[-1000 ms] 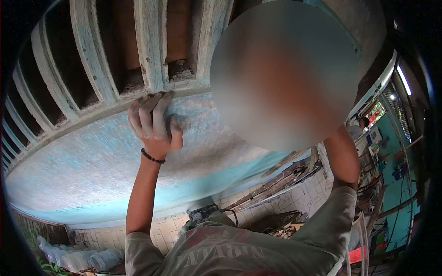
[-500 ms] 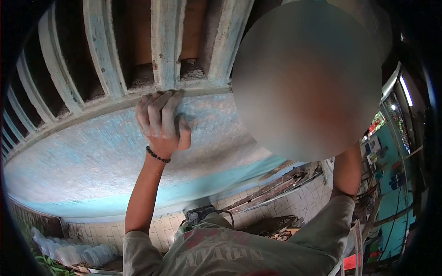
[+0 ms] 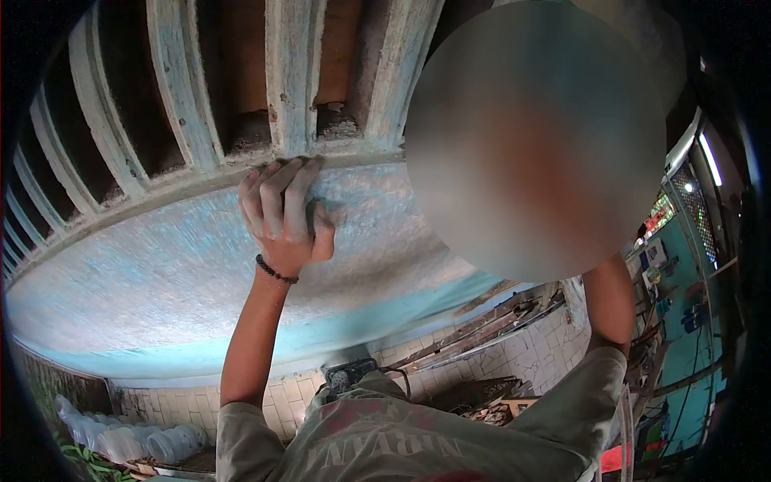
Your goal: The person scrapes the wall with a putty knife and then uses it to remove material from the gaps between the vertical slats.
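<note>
My left hand (image 3: 283,209), dusty and with a dark beaded bracelet (image 3: 275,270) at the wrist, rests its bent fingertips on the ledge (image 3: 191,181) under a row of worn pale slats (image 3: 293,80). Its fingers are curled over the edge, with the thumb apart. Below the ledge spreads a scuffed blue and whitish wall (image 3: 161,265). A large blurred disc hides my right hand; only the forearm and elbow (image 3: 610,309) show beneath it, raised at the right.
Long planks (image 3: 474,328) and debris lie on the tiled floor (image 3: 197,406) below. Clear plastic containers (image 3: 132,440) stand at the lower left. At the right are a turquoise wall (image 3: 683,337) with hung items and a lit tube lamp (image 3: 710,159).
My right elbow and sleeve have shifted slightly to the right. My left hand keeps its place on the ledge.
</note>
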`<state>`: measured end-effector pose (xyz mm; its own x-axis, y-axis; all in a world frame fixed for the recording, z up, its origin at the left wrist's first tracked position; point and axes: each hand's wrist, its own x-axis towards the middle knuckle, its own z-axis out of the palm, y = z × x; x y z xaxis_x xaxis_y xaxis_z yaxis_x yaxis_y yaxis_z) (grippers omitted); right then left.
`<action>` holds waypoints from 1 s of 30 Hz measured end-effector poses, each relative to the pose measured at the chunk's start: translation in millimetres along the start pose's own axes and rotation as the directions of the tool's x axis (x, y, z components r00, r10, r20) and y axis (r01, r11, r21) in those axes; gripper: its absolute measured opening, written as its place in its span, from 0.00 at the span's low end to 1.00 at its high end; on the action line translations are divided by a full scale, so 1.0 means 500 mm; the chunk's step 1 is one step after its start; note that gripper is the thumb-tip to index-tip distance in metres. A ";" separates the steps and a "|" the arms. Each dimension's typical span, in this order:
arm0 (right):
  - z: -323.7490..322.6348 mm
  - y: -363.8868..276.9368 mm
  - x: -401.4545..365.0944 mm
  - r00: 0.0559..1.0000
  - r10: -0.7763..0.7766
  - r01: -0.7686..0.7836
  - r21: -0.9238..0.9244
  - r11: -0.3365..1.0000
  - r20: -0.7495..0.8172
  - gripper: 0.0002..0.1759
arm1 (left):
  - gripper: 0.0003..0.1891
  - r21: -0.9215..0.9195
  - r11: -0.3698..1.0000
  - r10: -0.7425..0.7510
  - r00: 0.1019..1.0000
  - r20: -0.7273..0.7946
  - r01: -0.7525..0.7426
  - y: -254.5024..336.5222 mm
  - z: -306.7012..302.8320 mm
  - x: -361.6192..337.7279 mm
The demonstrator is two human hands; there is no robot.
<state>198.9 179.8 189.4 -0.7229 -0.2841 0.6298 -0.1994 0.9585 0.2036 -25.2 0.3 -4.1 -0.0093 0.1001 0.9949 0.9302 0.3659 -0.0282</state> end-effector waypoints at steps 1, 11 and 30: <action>-0.011 -0.014 -0.004 0.997 0.056 -0.056 -0.004 0.998 0.047 0.14 | 0.27 0.002 1.000 -0.001 1.000 -0.001 0.001 -0.001 0.001 -0.001; -0.008 -0.010 -0.005 0.999 0.045 -0.045 -0.017 0.999 0.004 0.10 | 0.27 -0.003 1.000 -0.026 1.000 -0.014 0.026 0.006 0.001 0.004; -0.021 0.015 0.015 0.997 0.033 -0.036 -0.039 0.999 -0.070 0.13 | 0.28 0.011 1.000 -0.027 0.999 -0.032 0.028 0.007 0.003 0.005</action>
<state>199.0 184.4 203.5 -0.6810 -0.2528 0.6873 -0.1475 0.9666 0.2094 -22.8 3.4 -1.7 -0.0227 0.0603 0.9979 0.9254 0.3789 -0.0019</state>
